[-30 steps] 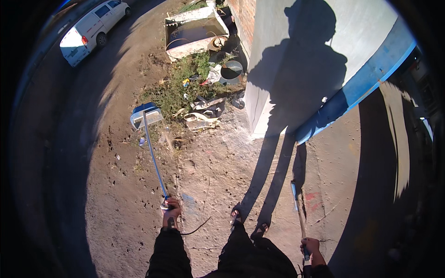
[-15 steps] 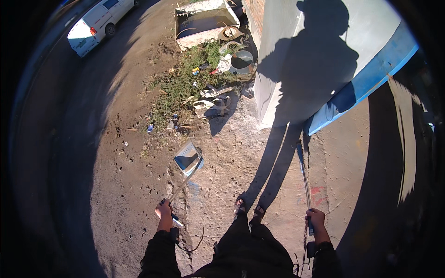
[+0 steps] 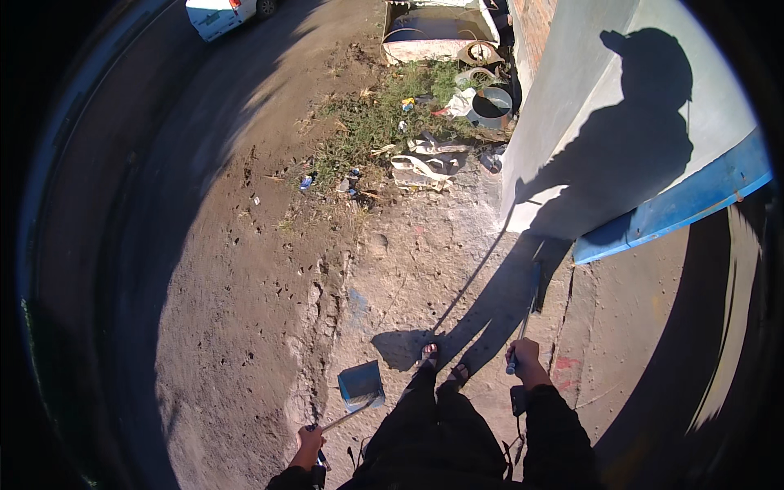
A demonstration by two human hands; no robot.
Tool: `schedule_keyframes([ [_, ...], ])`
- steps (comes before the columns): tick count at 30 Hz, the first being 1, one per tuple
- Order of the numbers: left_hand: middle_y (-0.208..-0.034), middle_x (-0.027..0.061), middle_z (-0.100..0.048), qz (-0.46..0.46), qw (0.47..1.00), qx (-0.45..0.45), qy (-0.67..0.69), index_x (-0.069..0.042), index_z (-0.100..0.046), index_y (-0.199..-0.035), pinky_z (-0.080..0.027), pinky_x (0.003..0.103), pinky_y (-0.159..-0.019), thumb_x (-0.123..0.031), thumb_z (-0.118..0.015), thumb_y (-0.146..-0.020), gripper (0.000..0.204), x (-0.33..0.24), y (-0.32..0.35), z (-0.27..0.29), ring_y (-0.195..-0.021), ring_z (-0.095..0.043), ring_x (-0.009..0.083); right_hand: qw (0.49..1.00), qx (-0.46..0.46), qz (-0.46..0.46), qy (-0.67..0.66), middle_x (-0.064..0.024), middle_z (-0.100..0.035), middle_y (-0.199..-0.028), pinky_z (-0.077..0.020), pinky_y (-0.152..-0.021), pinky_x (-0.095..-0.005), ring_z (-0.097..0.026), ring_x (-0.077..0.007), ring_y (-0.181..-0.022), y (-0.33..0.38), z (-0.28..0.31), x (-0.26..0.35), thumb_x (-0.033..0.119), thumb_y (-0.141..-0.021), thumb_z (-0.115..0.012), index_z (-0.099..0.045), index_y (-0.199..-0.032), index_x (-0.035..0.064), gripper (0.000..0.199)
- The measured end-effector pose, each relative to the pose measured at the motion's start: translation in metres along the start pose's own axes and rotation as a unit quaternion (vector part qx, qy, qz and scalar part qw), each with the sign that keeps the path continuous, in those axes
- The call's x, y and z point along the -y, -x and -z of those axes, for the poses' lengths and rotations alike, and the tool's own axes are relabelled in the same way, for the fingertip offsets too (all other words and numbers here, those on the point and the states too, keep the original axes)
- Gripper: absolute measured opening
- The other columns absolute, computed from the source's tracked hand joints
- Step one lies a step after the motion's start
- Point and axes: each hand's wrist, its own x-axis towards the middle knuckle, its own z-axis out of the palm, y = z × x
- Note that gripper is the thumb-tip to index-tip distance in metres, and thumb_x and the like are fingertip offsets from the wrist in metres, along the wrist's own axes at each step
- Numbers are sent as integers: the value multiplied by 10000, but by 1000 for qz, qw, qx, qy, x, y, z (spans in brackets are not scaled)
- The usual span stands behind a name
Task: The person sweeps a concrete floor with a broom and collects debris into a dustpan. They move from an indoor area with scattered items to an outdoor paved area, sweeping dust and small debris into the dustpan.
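Note:
My left hand (image 3: 309, 445), low in the picture, is closed round the handle of a long-handled dustpan (image 3: 361, 384). The pan is blue-grey and hangs or rests left of my feet; I cannot tell whether it touches the ground. My right hand (image 3: 525, 359) grips the handle of a long broom (image 3: 523, 320), in front of my right leg. The broom's narrow blue-and-dark head points away from me, into the shadow near the foot of the wall. Whether its bristles touch the ground cannot be made out.
A pale wall (image 3: 563, 106) with a blue base panel (image 3: 678, 200) stands ahead right. Weeds (image 3: 367, 135), white strips of scrap (image 3: 420, 171), a bucket (image 3: 491, 107) and a large worn basin (image 3: 433, 51) lie ahead. A white van (image 3: 214, 18) is on the dirt road, far left.
The dustpan has come back toward my feet, and my left hand is lower. My right hand has moved left and forward with the broom. The view has shifted, so the surroundings sit farther right.

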Motion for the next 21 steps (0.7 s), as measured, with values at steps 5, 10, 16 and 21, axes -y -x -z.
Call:
schedule_keyframes([
  [5,-635,84,-586,49,998,-28,24,-6,-568,-939,-453,344,-400,-108,-723,-952,186,47,40,19,-452,-587,187,982,151,-69,86,-116,-561,-647,-500,-439,-428,-598,-254,-478,36,-130,-70,-47,-870,-584,-578,-894,-28,32],
  [10,-642,73,-568,-2,998,-27,63,-53,-485,-1015,-451,346,-389,-81,-714,-963,236,72,50,30,-430,-533,169,947,280,-99,117,-66,-585,-677,-465,-428,-360,-568,-186,-492,61,-137,-55,4,-887,-646,-643,-946,48,74],
  [16,-680,67,-539,18,994,-36,102,-56,-458,-1088,-451,336,-390,-85,-716,-967,286,65,23,37,-454,-529,154,965,217,-41,139,-95,-623,-661,-473,-414,-348,-592,-193,-462,79,-52,-33,-4,-908,-701,-560,-1430,2,540],
  [21,-831,125,-627,1,1000,-22,22,-24,-479,-1158,-545,359,-440,-72,-698,-947,308,26,-26,26,-537,-619,194,993,27,-11,111,-79,-610,-668,-457,-388,-353,-565,-190,-437,88,35,-14,-8,-918,-645,-354,-1647,93,791],
])
